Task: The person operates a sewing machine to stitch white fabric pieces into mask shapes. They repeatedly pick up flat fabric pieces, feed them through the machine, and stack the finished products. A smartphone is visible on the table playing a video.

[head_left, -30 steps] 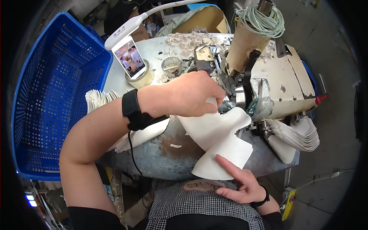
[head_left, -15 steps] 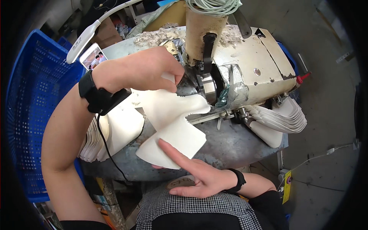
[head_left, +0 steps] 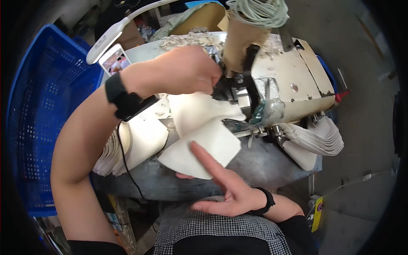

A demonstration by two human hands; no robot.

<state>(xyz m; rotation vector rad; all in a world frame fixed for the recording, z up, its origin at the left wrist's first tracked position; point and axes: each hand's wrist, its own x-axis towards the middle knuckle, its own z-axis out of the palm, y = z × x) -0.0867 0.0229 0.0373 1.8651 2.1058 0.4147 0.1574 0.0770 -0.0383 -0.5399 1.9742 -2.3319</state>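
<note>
Toward the near edge of the curved grey metal bench (head_left: pixel 272 165), in the head view, a bent, smooth white sheet piece (head_left: pixel 216 140) lies across both hands, just left of a cream metal machine (head_left: pixel 312 91). The left hand (head_left: pixel 182 70) is curled closed, apparently pinching the piece's far part, though its contact is partly hidden. The right hand (head_left: pixel 233 195) holds the near flap between its straight index finger above and fingertips below, thumb spread away.

Good handling probably means supporting the flap lightly, guiding the far part without puckers, and keeping fingertips clear of the shiny silver roller (head_left: pixel 244 101).

The piece's narrow tongue points right, toward the machine; the flap's tapered corner points left. Its long axis seems to run from the left hand toward the bench's near edge, but the bend makes this uncertain.
</note>
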